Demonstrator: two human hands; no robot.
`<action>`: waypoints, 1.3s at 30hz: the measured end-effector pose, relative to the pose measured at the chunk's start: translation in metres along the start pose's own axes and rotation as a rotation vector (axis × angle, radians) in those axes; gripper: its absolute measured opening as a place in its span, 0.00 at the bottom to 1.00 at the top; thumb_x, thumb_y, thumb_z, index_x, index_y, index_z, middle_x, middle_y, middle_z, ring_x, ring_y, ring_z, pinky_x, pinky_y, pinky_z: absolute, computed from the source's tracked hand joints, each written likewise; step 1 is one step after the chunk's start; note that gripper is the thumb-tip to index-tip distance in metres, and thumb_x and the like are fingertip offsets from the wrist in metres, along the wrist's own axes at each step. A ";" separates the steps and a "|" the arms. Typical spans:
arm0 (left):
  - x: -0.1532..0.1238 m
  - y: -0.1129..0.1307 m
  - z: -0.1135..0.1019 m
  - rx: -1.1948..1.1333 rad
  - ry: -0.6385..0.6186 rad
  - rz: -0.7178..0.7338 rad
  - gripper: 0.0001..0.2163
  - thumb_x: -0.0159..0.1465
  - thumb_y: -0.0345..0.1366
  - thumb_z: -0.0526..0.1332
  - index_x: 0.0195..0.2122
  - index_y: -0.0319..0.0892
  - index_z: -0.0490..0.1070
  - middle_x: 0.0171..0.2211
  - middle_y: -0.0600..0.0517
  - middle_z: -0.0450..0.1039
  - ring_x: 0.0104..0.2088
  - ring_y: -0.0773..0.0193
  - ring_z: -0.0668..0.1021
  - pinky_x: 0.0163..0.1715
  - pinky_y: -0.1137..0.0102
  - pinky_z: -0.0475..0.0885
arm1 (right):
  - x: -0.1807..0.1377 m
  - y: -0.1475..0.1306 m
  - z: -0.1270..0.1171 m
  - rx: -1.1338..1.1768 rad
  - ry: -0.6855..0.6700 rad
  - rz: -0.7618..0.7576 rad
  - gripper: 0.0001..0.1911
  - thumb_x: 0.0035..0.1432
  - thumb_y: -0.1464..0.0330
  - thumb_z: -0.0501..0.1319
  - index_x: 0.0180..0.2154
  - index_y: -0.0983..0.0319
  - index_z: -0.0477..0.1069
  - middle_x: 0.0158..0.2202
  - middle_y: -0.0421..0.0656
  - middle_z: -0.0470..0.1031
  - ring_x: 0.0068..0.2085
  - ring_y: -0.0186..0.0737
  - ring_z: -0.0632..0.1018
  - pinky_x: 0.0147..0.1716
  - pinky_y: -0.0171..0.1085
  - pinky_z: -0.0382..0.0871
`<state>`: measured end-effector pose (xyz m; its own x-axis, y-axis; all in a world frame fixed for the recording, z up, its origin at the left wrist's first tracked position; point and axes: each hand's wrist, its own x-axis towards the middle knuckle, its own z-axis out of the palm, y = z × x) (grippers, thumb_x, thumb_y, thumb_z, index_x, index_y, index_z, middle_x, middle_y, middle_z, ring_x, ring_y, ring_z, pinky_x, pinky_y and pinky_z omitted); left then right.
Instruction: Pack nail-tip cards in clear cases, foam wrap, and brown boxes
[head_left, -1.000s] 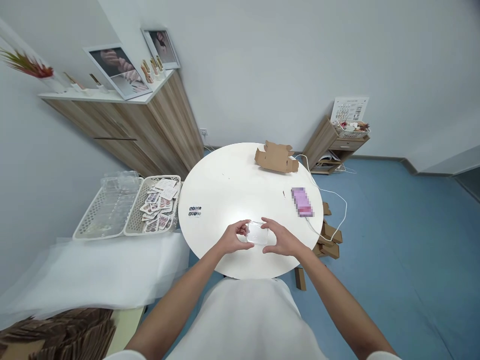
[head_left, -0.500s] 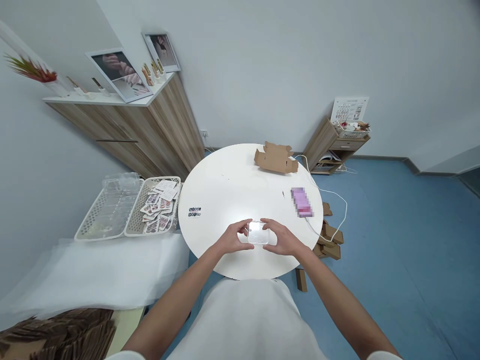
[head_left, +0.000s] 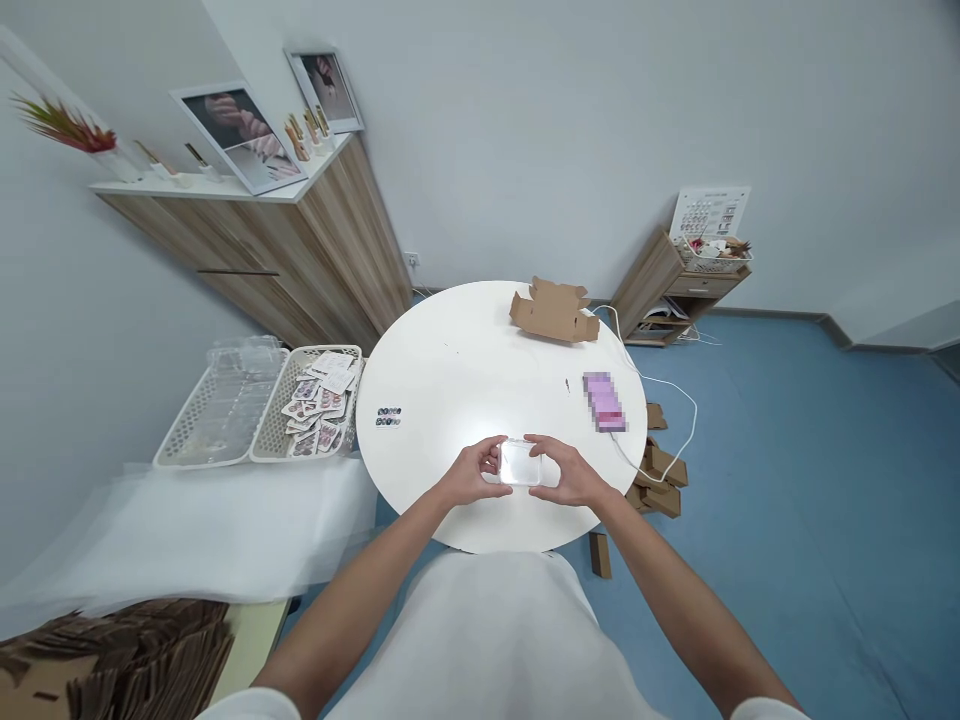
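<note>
Clear plastic box (head_left: 520, 465) is grasped between left hand (head_left: 466, 476) and right hand (head_left: 574, 476), apparently being steadied; moving calls for even pressure.

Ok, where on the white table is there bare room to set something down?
Mid-table, beyond the left hand, right hand and clear case, between the small patterned card and the purple device; a narrower strip lies between hands and near edge. Crowded: right half, with device, small dark item, flattened cardboard, white cable.

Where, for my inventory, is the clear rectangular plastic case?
In the head view, the clear plastic case is below centre, between the left hand and right hand, over the near side of the white rounded table.
</note>
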<state>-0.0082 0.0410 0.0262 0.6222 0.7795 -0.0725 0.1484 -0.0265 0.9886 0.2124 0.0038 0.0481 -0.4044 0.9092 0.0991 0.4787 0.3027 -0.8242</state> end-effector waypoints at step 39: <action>-0.005 -0.021 0.022 -0.324 0.169 -0.281 0.26 0.49 0.34 0.64 0.51 0.43 0.62 0.33 0.51 0.70 0.27 0.72 0.72 0.34 0.69 0.67 | 0.030 0.024 -0.001 0.543 0.151 0.449 0.19 0.52 0.53 0.52 0.36 0.61 0.64 0.35 0.43 0.69 0.26 0.32 0.72 0.31 0.38 0.67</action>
<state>0.0022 0.0235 0.0034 0.4540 0.8202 -0.3481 0.0290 0.3768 0.9258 0.2125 0.0389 0.0320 -0.1284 0.9541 -0.2707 0.1028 -0.2587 -0.9605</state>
